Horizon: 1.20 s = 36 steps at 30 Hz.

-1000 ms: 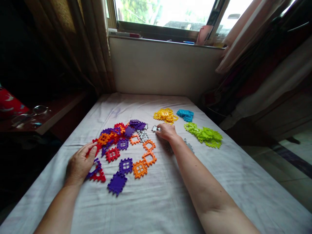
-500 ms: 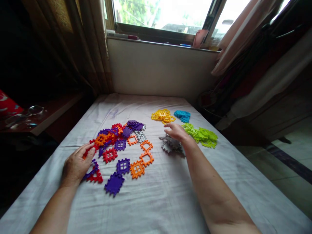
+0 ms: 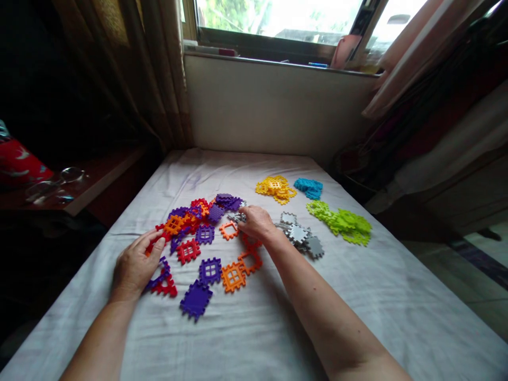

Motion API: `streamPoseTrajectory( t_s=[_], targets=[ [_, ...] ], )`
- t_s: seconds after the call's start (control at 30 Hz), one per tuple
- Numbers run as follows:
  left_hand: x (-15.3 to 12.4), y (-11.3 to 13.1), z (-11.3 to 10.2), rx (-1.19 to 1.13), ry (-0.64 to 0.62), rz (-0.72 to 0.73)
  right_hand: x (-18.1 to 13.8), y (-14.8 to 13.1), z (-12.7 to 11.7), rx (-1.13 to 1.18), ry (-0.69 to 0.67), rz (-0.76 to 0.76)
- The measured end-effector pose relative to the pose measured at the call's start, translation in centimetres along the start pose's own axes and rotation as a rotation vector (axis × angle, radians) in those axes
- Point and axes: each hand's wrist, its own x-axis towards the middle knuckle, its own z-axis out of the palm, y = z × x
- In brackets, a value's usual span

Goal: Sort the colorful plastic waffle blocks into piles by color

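A mixed pile of toothed plastic building tiles, mainly purple, red and orange, lies left of centre on the sheet. My left hand is at the pile's left edge, its thumb and fingers around a red tile that they partly cover. Over the pile's right side, my right hand pinches a grey tile with bent fingers. Under its wrist lie orange frame tiles, partly hidden. A separate grey heap lies right of this hand.
Yellow, blue and lime green tile heaps lie toward the far right of the sheet-covered surface. At left, a wooden ledge bears glasses and a red item. A wall and window stand behind.
My right hand has moved left from above the grey heap to the mixed pile and now grips a grey tile there. My left hand stays on the red tile. The view has shifted slightly.
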Motion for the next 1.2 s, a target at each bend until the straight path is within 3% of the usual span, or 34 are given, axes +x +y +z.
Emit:
streamPoseTrajectory(
  t_s=[0.1, 0.27, 0.4, 0.5, 0.63, 0.77, 0.87, 0.97, 1.1, 1.2],
  targets=[
    [0.0, -0.2, 0.1, 0.006, 0.005, 0.006, -0.5, 2.4, -0.7, 0.028, 0.011, 0.036],
    [0.0, -0.4, 0.4, 0.0, 0.03, 0.022, -1.9, 7.7, -2.2, 0.033, 0.001, 0.218],
    [0.1, -0.4, 0.4, -0.007, 0.03, 0.026, -2.5, 10.3, -2.8, 0.014, -0.042, 0.2],
    [0.1, -0.4, 0.3, -0.007, 0.026, 0.03, -1.6, 9.7, -2.6, 0.027, -0.009, 0.122],
    [0.0, -0.4, 0.3, 0.001, 0.029, 0.029, 1.6, 6.3, -1.5, 0.026, 0.034, 0.037],
    [-0.1, -0.4, 0.4, 0.009, 0.033, 0.028, 4.5, 3.1, -0.1, -0.008, 0.023, 0.003],
    [-0.1, -0.4, 0.4, 0.011, 0.037, 0.029, 4.9, 2.1, -0.2, -0.023, 0.005, 0.001],
    [-0.1, -0.3, 0.3, 0.014, 0.023, 0.027, 4.0, 2.9, -1.7, -0.096, -0.026, 0.046],
    [0.0, -0.1, 0.2, 0.023, 0.01, 0.018, 1.7, 6.0, -4.0, -0.222, -0.085, 0.133],
    [0.0, 0.0, 0.2, 0.032, 0.015, 0.012, 0.0, 8.2, -4.4, -0.187, -0.125, 0.133]
  ],
)
